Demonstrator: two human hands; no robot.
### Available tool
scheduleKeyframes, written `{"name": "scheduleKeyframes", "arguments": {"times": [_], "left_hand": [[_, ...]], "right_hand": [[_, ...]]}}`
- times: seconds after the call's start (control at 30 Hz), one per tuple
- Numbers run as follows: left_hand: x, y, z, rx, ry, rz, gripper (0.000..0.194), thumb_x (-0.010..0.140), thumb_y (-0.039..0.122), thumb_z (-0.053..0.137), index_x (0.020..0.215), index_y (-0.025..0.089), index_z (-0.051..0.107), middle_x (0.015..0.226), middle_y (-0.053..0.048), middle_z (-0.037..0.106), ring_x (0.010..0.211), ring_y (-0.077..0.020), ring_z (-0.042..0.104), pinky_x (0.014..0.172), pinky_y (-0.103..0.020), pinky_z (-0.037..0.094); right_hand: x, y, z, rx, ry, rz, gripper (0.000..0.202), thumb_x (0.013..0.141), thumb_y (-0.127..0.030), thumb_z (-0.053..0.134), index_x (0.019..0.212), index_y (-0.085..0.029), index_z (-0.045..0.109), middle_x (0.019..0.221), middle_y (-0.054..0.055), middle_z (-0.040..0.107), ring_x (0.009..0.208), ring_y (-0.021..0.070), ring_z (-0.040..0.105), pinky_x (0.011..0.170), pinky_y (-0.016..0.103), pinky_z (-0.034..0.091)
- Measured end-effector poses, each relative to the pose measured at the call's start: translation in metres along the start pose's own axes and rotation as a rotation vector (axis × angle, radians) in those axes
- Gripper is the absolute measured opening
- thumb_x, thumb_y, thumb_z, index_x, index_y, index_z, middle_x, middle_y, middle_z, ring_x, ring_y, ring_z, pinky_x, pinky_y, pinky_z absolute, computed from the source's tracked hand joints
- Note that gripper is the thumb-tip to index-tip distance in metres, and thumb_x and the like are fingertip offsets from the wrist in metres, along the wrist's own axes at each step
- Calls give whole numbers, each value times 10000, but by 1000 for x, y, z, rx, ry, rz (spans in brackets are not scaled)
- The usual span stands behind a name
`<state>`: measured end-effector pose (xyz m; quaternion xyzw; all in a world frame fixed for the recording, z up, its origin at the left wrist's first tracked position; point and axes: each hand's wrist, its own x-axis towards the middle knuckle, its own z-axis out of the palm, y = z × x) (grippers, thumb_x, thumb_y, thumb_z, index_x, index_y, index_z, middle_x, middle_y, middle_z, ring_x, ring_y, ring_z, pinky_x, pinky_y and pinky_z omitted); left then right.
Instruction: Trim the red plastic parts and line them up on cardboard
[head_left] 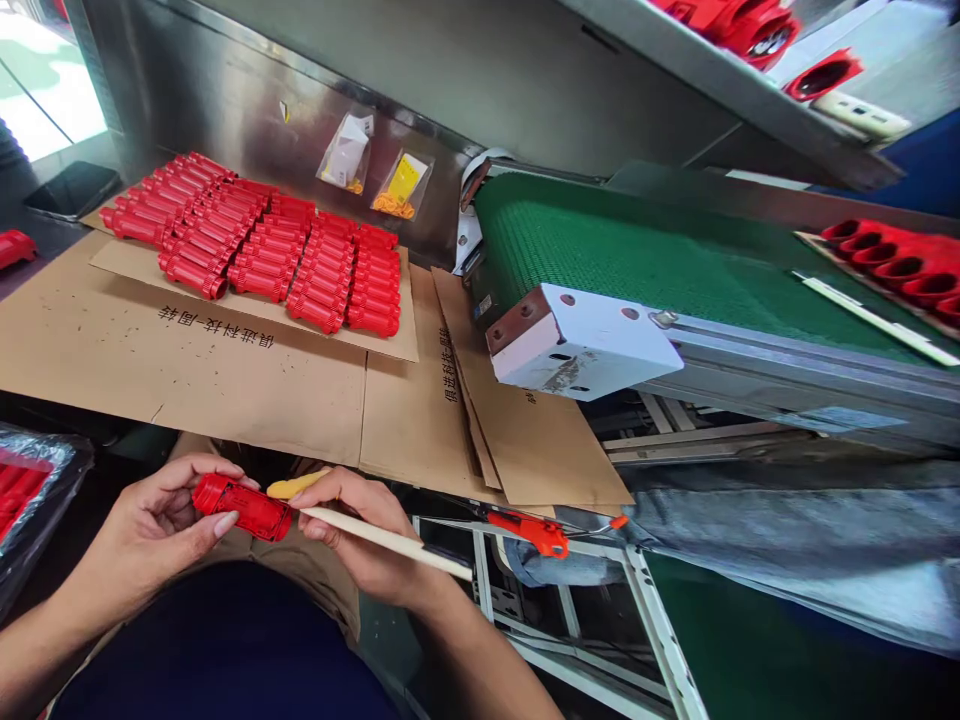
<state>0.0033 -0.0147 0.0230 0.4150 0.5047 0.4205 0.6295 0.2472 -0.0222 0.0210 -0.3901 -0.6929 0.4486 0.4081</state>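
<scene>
My left hand (161, 525) grips a red plastic housing (244, 507) over my lap, with thumb and fingers on either side of it. An opening shows along the housing's upper face. My right hand (367, 530) is closed around a pale stick (390, 541), whose tip is by the right end of the housing. A yellow finger cover (298, 485) is on one finger of that hand, close to the housing. Beyond the hands, several rows of similar red housings (259, 240) lie on a cardboard sheet (409, 335).
A green conveyor (637, 260) with a white metal end bracket (585, 340) stands at the right, bearing more red parts (896, 265). An orange-handled tool (529, 530) hangs by the table edge. A phone (73, 190) and a lined box (45, 500) are at the left.
</scene>
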Motion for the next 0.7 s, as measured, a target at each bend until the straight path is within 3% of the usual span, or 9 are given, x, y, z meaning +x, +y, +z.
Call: {"name": "scheduleKeyframes", "arguments": {"times": [0.17,0.27,0.33,0.43,0.5,0.57,0.63,0.7], "left_hand": [[1,-1,-2,-10,-37,-39,335,766,416,946,1028,240,835,985,-95,834,833,-265,775,734,-312,630],[3,-4,-4,-16,-63,-52,343,781,395,940,1059,241,812,1040,-102,843,857,-259,780,711,-286,610],[3,-5,-4,-44,-71,-50,387,791,376,940,1115,245,776,1062,-98,844,822,-228,766,677,-257,586],[4,-7,-3,-74,-90,-23,375,815,363,931,1105,238,729,1020,-70,831,688,-148,688,622,-215,544],[4,-7,-2,-77,-120,-30,348,816,383,935,1044,223,726,971,-51,815,632,-111,631,593,-195,522],[4,-6,0,-80,-149,-55,359,810,418,943,1020,215,735,882,-26,788,617,-100,612,580,-184,512],[4,-5,1,-90,-163,-63,373,801,438,951,1012,214,740,819,-2,757,617,-97,609,574,-178,510],[5,-3,3,-104,-161,-61,390,790,451,960,1022,222,746,762,23,720,636,-105,625,579,-177,519]], "right_hand": [[2,13,7,496,98,280,437,904,-615,838,957,-204,700,818,43,785,637,141,675,610,285,599],[1,18,9,715,128,362,509,822,-652,897,924,-217,652,692,-3,707,587,129,595,523,242,523],[-2,15,9,775,110,378,530,838,-708,853,912,-237,622,688,2,707,582,139,587,496,240,506],[-6,4,9,557,128,199,469,931,-709,757,929,-249,661,864,73,809,706,189,713,603,314,606],[-5,-1,13,204,205,-47,299,1022,-543,732,1043,-244,740,1091,123,837,933,228,782,808,390,651],[-2,-2,18,-71,254,-279,199,1075,-350,691,1225,-233,748,1190,137,830,1053,234,786,938,420,629],[2,1,24,-177,268,-402,240,1083,-256,668,1313,-218,726,1196,139,833,1066,228,790,960,413,619],[4,5,30,-136,252,-451,260,1077,-233,675,1333,-195,705,1100,126,850,961,213,801,876,378,632]]}}
